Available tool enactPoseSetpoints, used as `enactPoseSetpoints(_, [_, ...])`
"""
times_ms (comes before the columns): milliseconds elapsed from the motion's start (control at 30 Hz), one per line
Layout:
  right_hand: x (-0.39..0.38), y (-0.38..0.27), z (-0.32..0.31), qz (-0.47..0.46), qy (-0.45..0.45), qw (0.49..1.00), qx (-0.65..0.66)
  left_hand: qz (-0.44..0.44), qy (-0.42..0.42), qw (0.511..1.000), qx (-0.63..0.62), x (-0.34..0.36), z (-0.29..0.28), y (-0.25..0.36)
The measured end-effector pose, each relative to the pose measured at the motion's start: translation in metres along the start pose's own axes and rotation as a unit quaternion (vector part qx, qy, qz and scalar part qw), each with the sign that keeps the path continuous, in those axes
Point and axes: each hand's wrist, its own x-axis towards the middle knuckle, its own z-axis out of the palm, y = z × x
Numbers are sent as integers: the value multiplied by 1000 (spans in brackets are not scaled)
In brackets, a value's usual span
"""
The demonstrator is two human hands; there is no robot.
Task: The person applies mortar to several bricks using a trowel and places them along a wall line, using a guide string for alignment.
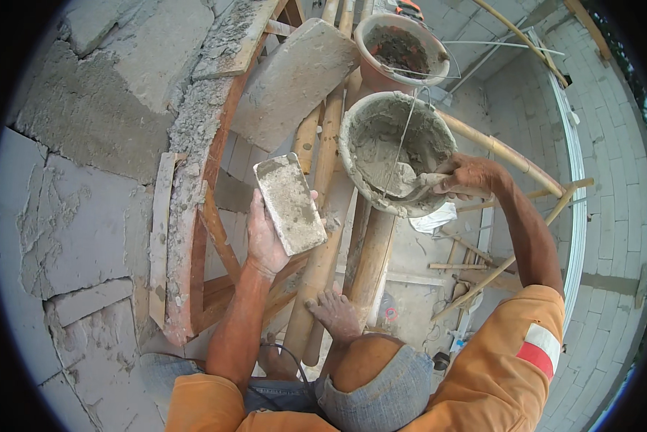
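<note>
My left hand (264,241) holds up a small flat rectangular board (289,203), pale and smeared with mortar. Its palm is behind the board, with fingertips showing at the right edge; whether a handle is there is hidden. To the right, my right hand (473,177) is closed round the handle of a trowel (408,189). The trowel's blade lies inside a bucket (346,144), against wet grey mortar (381,133) that coats the walls. A thin wire handle crosses the bucket's opening.
Behind stands a second bucket (365,68) with dark mortar inside. Bamboo poles (331,144) run beneath me as scaffolding, with my bare foot (336,315) on them. A grey slab (295,83) leans by the timber formwork (207,165). Block walls rise on both sides; the floor lies well below.
</note>
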Motion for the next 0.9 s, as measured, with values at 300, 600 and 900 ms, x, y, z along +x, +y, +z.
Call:
enactPoseSetpoints(300, [-40, 52, 45, -62, 108, 962, 241, -18, -45, 999, -7, 2, 12, 6])
enactPoseSetpoints(600, [-131, 13, 109, -42, 315, 901, 295, -27, -45, 999, 12, -2, 18, 7])
enactPoseSetpoints(900, [-104, -67, 153, -175, 472, 864, -18, -70, -25, 997, 12, -21, 53, 15])
